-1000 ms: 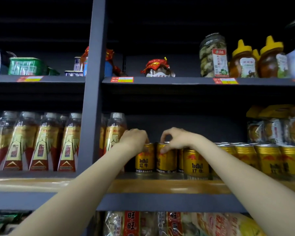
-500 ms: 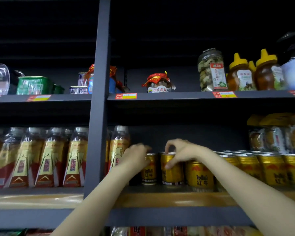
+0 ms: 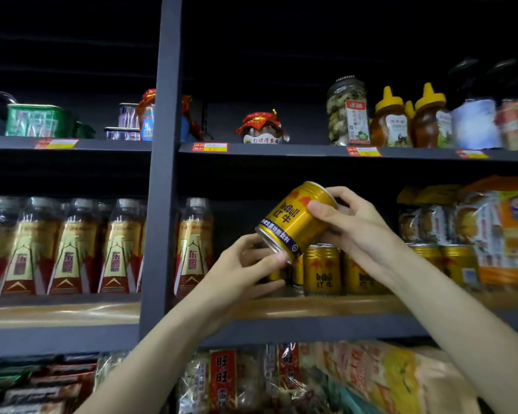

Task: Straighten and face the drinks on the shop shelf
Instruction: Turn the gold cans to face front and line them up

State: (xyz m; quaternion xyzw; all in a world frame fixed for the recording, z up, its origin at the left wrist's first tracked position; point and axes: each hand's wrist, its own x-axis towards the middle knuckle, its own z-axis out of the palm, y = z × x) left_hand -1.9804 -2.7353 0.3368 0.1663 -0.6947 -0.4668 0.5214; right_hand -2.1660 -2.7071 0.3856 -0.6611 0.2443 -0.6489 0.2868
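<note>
Gold can (image 3: 293,219) tilted above shelved cans (image 3: 322,271), both hands' fingers (image 3: 320,211) holding it

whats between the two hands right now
In the head view, a tilted gold can lifted off the shelf: the left hand holds its bottom rim, the right hand its top.

A gold can (image 3: 293,221) is held tilted in the air between both hands, its top up and to the right. Its upper end is gripped by the right hand (image 3: 352,224), thumb across the label. Its lower rim is pinched by the fingertips of the left hand (image 3: 243,268). Just below the right fingers, a row of gold cans (image 3: 322,270) is seen upright on the shelf (image 3: 326,307). Left of the left hand's fingers, beyond a grey post (image 3: 162,174), bottles (image 3: 69,249) are lined up.
</note>
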